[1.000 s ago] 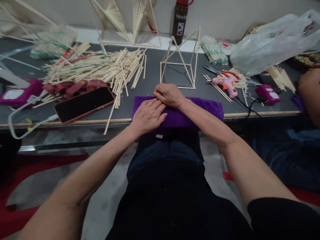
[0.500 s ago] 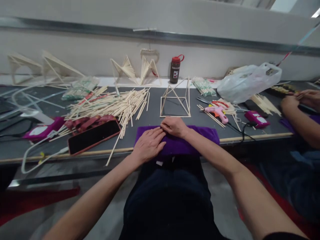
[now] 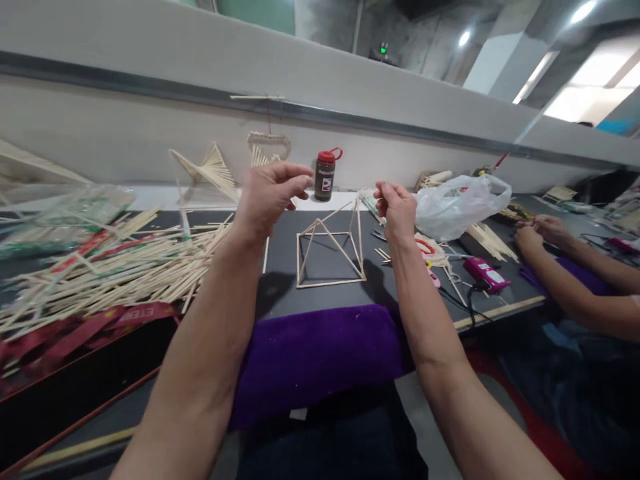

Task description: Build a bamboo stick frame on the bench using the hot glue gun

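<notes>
My left hand (image 3: 273, 197) is raised above the table, thumb and fingers bent with a small gap between them. No object shows in it. My right hand (image 3: 397, 210) is raised opposite, its fingers curled inward; whatever they may hold is hidden or too small to name. Between and below the hands, a frame of thin wooden sticks (image 3: 331, 284) stands on the dark table, with a square base and slanting sticks above. Neither hand touches it. A folded purple cloth (image 3: 320, 357) lies at the table's front edge, below my forearms.
Loose sticks (image 3: 145, 267) lie left, near a phone (image 3: 90, 360) and red lanyard (image 3: 90, 333). A bottle (image 3: 325, 179) stands behind. At right are a plastic bag (image 3: 457, 207), a magenta box (image 3: 485, 275) with cables, and another person's hands (image 3: 537, 233).
Both hands have lifted off the purple cloth, moved apart and gone forward to either side of the stick frame. The view has tilted up and come closer to the table.
</notes>
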Available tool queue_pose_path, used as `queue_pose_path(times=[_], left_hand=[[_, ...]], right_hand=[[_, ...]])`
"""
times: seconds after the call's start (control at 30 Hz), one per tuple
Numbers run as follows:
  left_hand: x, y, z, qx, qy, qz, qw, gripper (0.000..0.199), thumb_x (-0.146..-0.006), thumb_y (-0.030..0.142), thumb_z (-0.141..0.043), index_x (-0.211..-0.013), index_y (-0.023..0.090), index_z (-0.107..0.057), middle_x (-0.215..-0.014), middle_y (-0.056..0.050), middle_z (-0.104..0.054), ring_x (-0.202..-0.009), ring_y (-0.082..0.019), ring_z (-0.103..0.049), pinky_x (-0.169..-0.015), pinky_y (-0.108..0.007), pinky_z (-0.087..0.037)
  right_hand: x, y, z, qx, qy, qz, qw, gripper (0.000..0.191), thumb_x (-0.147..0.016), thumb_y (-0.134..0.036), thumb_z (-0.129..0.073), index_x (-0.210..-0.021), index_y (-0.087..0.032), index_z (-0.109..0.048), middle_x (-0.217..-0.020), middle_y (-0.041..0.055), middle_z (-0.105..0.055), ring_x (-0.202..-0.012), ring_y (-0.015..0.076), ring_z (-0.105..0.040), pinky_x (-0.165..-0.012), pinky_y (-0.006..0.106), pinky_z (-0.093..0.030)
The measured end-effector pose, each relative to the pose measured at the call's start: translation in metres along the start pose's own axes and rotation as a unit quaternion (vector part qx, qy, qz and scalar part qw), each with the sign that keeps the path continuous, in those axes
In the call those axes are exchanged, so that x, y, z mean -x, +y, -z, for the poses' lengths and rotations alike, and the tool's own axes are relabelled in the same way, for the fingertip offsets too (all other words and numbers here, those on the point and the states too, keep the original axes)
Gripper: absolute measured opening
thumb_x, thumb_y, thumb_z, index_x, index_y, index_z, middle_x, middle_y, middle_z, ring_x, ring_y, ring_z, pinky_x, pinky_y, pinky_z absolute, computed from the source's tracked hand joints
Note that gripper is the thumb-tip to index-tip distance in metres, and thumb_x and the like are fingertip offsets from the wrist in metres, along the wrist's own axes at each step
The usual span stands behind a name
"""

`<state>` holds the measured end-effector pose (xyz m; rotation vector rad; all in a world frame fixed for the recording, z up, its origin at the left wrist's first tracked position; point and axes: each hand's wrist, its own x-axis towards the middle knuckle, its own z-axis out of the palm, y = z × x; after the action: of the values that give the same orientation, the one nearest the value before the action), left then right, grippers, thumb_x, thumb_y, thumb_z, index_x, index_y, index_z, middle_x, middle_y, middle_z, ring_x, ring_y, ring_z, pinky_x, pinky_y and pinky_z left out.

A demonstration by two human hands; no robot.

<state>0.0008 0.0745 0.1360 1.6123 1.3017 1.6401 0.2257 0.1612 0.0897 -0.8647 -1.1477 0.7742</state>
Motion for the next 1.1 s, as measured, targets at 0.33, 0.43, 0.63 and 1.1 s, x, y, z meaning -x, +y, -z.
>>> queue_pose_path(times=[0.33,0.43,0.63,1.1], left_hand=[[-0.058,-0.068,-0.024,-0.050,-0.157,0.089,0.982,0.032,-0.075,0.020,-0.075,-0.105,0.015,-0.080,-0.081,-0.007,-0.075,-0.057,-0.010,-0.058,-0.050,-0.022,-0.036],[-0.064,-0.075,-0.034,-0.039,-0.194,0.063,0.978,0.034,-0.076,0.016,-0.074,-0.109,0.012,-0.079,-0.090,-0.008,-0.077,-0.057,-0.009,-0.058,-0.056,-0.023,-0.044],[-0.078,-0.088,-0.052,-0.012,-0.249,0.019,0.968,0.030,-0.076,0.015,-0.074,-0.105,0.014,-0.080,-0.099,-0.008,-0.078,-0.058,-0.009,-0.059,-0.057,-0.023,-0.049],[-0.081,-0.093,-0.066,-0.034,-0.287,0.039,0.956,0.016,-0.073,0.012,-0.074,-0.086,0.015,-0.081,-0.070,-0.005,-0.073,-0.047,-0.010,-0.055,-0.051,-0.024,-0.045]], right_hand=[[-0.009,0.054,-0.006,0.109,-0.074,0.020,0.991,0.035,-0.078,-0.037,-0.067,-0.107,-0.022,-0.077,-0.105,0.0043,-0.075,-0.086,0.0157,-0.066,-0.075,0.032,-0.055],[-0.008,0.054,-0.008,0.119,-0.084,0.051,0.988,0.036,-0.078,-0.037,-0.066,-0.108,-0.022,-0.079,-0.107,0.0052,-0.075,-0.093,0.0181,-0.066,-0.085,0.036,-0.055],[-0.003,0.054,-0.007,0.125,-0.058,0.043,0.989,0.034,-0.080,-0.039,-0.061,-0.103,-0.022,-0.079,-0.103,0.0041,-0.075,-0.088,0.0179,-0.064,-0.072,0.031,-0.052],[0.001,0.064,-0.003,0.159,-0.059,0.071,0.983,0.030,-0.084,-0.040,-0.065,-0.105,-0.024,-0.078,-0.107,0.0049,-0.077,-0.105,0.0205,-0.068,-0.090,0.037,-0.054]])
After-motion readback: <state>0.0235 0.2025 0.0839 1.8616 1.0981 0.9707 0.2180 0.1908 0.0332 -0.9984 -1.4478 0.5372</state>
